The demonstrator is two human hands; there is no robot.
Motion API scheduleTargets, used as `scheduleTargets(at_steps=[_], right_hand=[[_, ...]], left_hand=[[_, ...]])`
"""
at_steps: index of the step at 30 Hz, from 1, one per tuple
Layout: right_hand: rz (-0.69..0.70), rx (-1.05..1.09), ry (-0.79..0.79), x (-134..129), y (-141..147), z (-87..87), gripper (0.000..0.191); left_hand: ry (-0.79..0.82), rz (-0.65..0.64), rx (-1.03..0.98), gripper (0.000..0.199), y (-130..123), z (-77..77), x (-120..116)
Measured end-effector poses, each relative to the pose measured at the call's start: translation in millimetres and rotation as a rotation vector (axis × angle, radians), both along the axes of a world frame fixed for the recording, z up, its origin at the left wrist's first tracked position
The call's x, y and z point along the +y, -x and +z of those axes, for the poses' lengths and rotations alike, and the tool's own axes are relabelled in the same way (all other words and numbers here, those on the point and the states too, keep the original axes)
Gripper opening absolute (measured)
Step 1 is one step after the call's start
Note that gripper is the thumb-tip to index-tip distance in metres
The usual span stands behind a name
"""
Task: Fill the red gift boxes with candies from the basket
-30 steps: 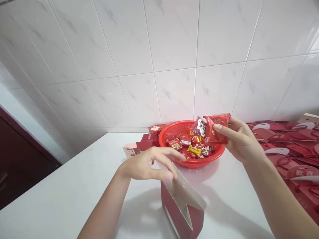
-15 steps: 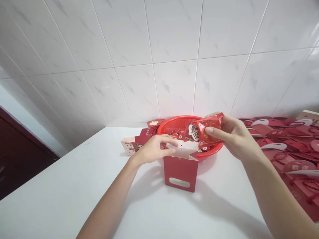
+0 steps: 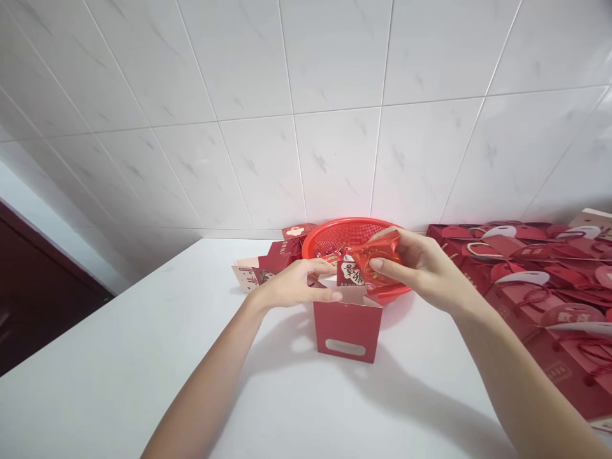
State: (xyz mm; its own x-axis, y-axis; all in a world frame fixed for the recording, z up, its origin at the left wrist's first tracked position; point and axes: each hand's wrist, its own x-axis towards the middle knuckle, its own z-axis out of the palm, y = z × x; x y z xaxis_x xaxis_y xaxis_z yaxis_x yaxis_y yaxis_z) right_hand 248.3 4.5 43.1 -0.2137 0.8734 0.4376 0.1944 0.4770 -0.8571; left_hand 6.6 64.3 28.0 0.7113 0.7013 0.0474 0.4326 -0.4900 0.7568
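An open-topped red gift box [image 3: 347, 328] stands upright on the white table, with a pale label-shaped patch low on its front. My left hand [image 3: 299, 284] grips the box's upper left rim between thumb and fingers. Just above the opening, my right hand [image 3: 421, 264] pinches red shiny candy packets [image 3: 380, 258]; a darker packet with white lettering [image 3: 350, 273] hangs beside them, its lower end at the box mouth. Directly behind sits a red plastic basket [image 3: 356, 226] holding small wrapped sweets, partly hidden by my hands and the box.
Many red gift boxes with cord handles [image 3: 535, 287] stand packed together on the right. Left of the basket lie more red and cream boxes [image 3: 280, 255]. A white tiled wall [image 3: 335, 153] rises behind the white table [image 3: 157, 331].
My right hand has moved left and slightly down, bringing the packets from beside the box to over its opening. My left hand stays on the rim.
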Motion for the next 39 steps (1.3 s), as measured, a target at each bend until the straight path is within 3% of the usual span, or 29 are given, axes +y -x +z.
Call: scheduleTargets(at_steps=[12,21,27,33,39], right_hand=[[0.035,0.063,0.102,-5.3,5.2,3.4,0.021],[-0.055,-0.083,0.021,-3.9,5.9,1.8,0.014],[-0.036,-0.137,-0.036,-7.2,7.7,3.0,0.01],[-0.044,0.012,-0.061,-8.1,12.0,5.0,0.014],[0.004,-0.017,0.013,-2.9,25.9,-8.1,0.01]], left_hand=[[0.034,-0.058,-0.028,0.046,1.3,-1.0,-0.2],[0.029,-0.091,-0.007,0.041,2.1,-1.3,1.5],[0.072,-0.027,0.014,0.064,3.8,-5.7,3.3],[0.066,-0.026,0.014,0.062,3.1,-3.6,1.6],[0.077,-0.096,-0.025,0.049,1.1,-1.9,0.2]])
